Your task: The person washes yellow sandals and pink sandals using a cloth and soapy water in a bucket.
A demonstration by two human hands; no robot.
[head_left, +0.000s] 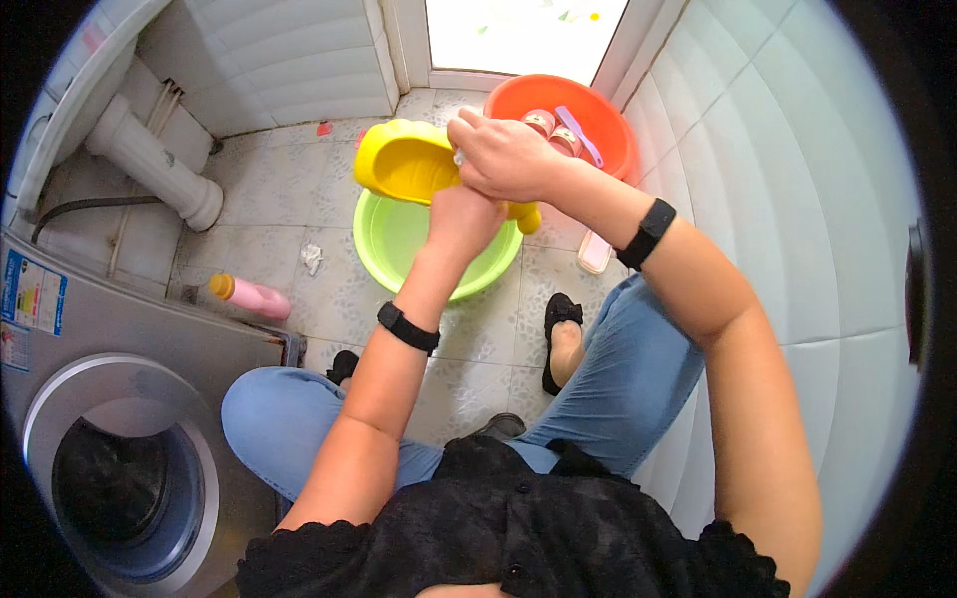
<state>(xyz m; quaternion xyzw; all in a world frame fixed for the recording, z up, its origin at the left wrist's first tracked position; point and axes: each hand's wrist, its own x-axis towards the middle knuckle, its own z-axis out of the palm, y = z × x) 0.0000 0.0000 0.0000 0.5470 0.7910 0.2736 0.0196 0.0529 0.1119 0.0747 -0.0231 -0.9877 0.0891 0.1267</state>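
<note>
Two hands: both meet on a yellow shoe (404, 159), held over a green basin (394, 244).
Left hand (461, 219): closed around the shoe's underside, fingers hidden beneath it; a black band sits on the wrist.
Right hand (503, 154): curled, knuckles up, pressing on the shoe's rear edge; a small whitish thing shows at its fingertips, too hidden to tell what it is. A black band is on this wrist too.
Shoe: tilted, its opening facing the camera, toe pointing toward the person's left.
Green basin: on the floor (269, 189), just below the shoe.
Orange basin (598, 115): behind the right hand, near the wall; pink shoes (553, 132) and a purple brush (578, 135) lie in it.
Floor: pale mottled tiles; a pink bottle (254, 296) with an orange cap lies near the washer (120, 419).
Room: tiled wall on the right, white pedestal (155, 164) at upper left, bright doorway at top.
Person: squatting, blue jeans, black slippers.
</note>
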